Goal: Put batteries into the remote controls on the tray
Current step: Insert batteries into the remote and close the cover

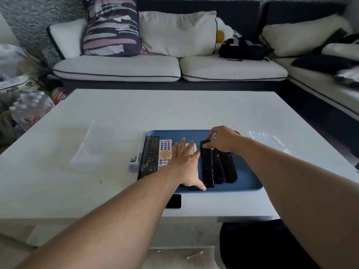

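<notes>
On the white coffee table (116, 121), near its front edge, a blue tray (246, 181) is sitting with a row of remote controls lying side by side across it. At the tray's left end a long black remote (149, 156) is lying face up, and just beside it a white remote with orange and purple buttons (165, 151) is lying the same way. The left hand (186, 164) is lying flat with its fingers spread wide, covering most of a small white remote (192, 147), while its thumb is reaching toward the near end of a slim black remote (206, 167). The right hand (223, 140) is pinching the far end of that slim black remote between thumb and fingers. Two rounded black remotes (225, 167) are lying just to its right, touching each other. A small clear box of batteries (134, 162) is resting on the table against the tray's left rim, and a black phone (173, 200) is lying in front of the tray, partly under the left forearm. Behind the table a white cushioned sofa (120, 68) is standing.
</notes>
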